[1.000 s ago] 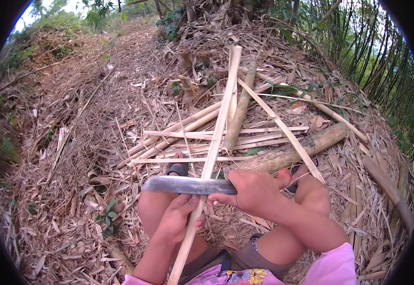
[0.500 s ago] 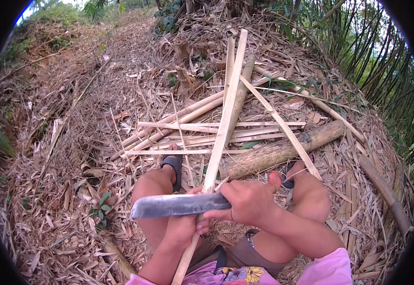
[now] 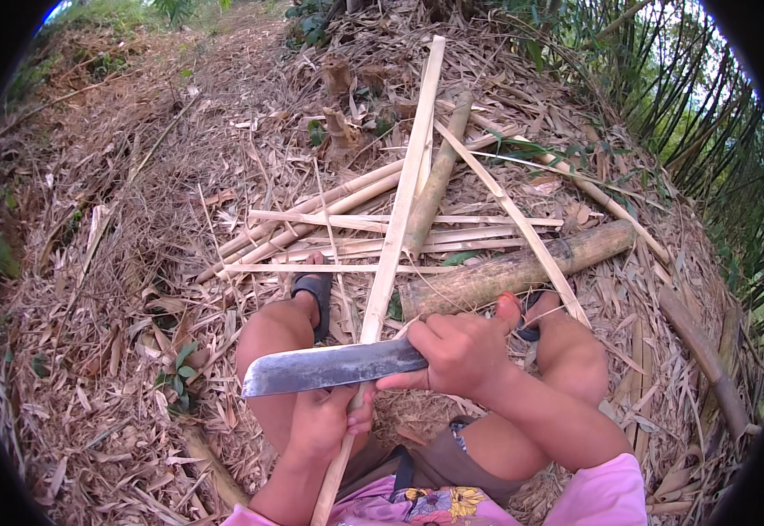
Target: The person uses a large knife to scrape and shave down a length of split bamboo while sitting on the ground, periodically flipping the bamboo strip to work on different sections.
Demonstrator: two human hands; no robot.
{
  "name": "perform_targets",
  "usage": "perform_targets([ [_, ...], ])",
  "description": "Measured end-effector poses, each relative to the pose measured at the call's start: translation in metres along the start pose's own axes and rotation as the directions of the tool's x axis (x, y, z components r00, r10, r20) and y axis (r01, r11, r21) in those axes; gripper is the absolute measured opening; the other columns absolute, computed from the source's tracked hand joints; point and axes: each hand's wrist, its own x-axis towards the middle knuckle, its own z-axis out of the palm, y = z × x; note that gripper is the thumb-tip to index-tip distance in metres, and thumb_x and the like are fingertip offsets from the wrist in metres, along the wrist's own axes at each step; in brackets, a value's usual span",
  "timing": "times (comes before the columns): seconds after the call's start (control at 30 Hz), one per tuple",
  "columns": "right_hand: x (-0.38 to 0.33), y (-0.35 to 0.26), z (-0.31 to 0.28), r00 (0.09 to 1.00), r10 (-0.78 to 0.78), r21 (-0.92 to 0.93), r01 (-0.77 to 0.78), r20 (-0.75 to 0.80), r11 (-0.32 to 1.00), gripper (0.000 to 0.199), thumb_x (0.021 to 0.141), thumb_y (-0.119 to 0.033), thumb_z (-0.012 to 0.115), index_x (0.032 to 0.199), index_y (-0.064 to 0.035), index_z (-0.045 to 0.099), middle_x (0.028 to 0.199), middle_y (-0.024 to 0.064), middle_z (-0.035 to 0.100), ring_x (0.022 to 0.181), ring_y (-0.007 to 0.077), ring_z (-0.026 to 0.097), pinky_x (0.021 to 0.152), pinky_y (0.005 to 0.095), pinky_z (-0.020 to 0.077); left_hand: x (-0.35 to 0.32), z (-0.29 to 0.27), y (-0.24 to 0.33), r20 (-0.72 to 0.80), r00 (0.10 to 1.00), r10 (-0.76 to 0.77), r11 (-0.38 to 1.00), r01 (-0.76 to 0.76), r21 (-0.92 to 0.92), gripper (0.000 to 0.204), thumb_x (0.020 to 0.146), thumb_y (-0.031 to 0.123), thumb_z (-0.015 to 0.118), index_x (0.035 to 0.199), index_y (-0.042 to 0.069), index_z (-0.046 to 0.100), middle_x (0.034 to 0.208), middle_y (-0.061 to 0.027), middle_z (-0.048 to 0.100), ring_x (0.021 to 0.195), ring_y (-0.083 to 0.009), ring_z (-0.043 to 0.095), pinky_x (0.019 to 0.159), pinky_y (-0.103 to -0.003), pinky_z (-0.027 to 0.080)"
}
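My right hand (image 3: 461,355) is closed around the handle of a machete (image 3: 329,366), its thumb stretched out toward the blade. The broad grey blade points left and crosses over a long pale bamboo strip (image 3: 399,219). Below the blade, my left hand (image 3: 325,425) grips that strip, its upper fingers partly covered by the blade. From near my lap the strip runs up and away between my knees, its far end raised over other bamboo. Whether the cutting edge touches the strip cannot be made out. Most of the handle is hidden in my fist.
A thick bamboo pole (image 3: 522,272) lies just beyond my right hand, with a split strip (image 3: 513,219) slanting across it. Farther off lie a shorter bamboo pole (image 3: 439,175), several thin strips and slender poles (image 3: 312,219). Dry leaves cover the ground; bamboo stems stand at right.
The strip's far end has shifted slightly left and up. The machete blade has tilted, showing more of its flat face. My left hand has moved slightly down and left.
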Motion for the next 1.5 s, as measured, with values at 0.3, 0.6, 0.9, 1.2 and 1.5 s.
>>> perform_targets([
  [0.3,0.003,0.023,0.01,0.98,0.2,-0.104,-0.199,-0.003,0.974,0.065,0.08,-0.073,0.058,0.067,-0.0102,0.054,0.053,0.0052,0.053,0.044,0.0224,0.06,0.04,0.0359,0.0453,-0.017,-0.005,-0.004,-0.044,0.999,-0.028,1.0,0.028,-0.005,0.027,0.105,0.021,0.046,0.122,0.002,0.055,0.075,-0.005,0.054,0.049,-0.0061,0.038,0.042,-0.021,0.031],
  [0.6,0.004,0.01,0.013,0.999,-0.046,-0.08,0.044,-0.019,0.996,0.067,0.075,-0.077,0.06,0.063,-0.0114,0.051,0.053,0.0029,0.047,0.04,0.0197,0.054,0.041,0.0342,0.042,-0.015,-0.004,-0.003,-0.058,0.995,-0.083,0.996,0.08,-0.046,0.023,0.105,0.022,0.047,0.115,0.003,0.054,0.079,-0.0052,0.053,0.049,-0.0063,0.037,0.044,-0.022,0.031],
  [0.9,-0.004,0.07,0.009,0.988,0.136,-0.256,-0.15,-0.072,0.955,0.064,0.074,-0.076,0.062,0.063,-0.0128,0.053,0.056,0.0036,0.054,0.044,0.0201,0.057,0.042,0.0316,0.0457,-0.017,-0.012,0.004,0.001,0.996,-0.087,0.994,0.086,-0.06,0.031,0.105,0.024,0.047,0.128,0.004,0.054,0.075,-0.0036,0.051,0.048,-0.0055,0.036,0.042,-0.019,0.03],
  [1.2,0.004,0.052,0.027,0.973,0.231,-0.074,-0.232,-0.019,0.97,0.057,0.083,-0.066,0.062,0.066,-0.0119,0.057,0.056,0.0084,0.054,0.054,0.0288,0.06,0.056,0.0478,0.047,-0.023,-0.021,-0.005,0.007,0.988,-0.154,0.988,0.154,-0.032,0.034,0.105,0.027,0.047,0.128,0.003,0.053,0.074,-0.0029,0.052,0.047,-0.0042,0.032,0.041,-0.02,0.028],
  [1.5,0.008,-0.005,0.018,0.993,0.078,0.06,-0.083,0.087,0.995,0.06,0.081,-0.066,0.064,0.068,-0.0083,0.056,0.059,0.0079,0.056,0.05,0.025,0.061,0.048,0.0364,0.048,-0.015,-0.018,-0.004,-0.038,0.997,-0.073,0.997,0.073,-0.005,0.026,0.105,0.025,0.047,0.113,0.002,0.057,0.075,-0.0032,0.052,0.046,-0.0051,0.033,0.041,-0.021,0.028],
])
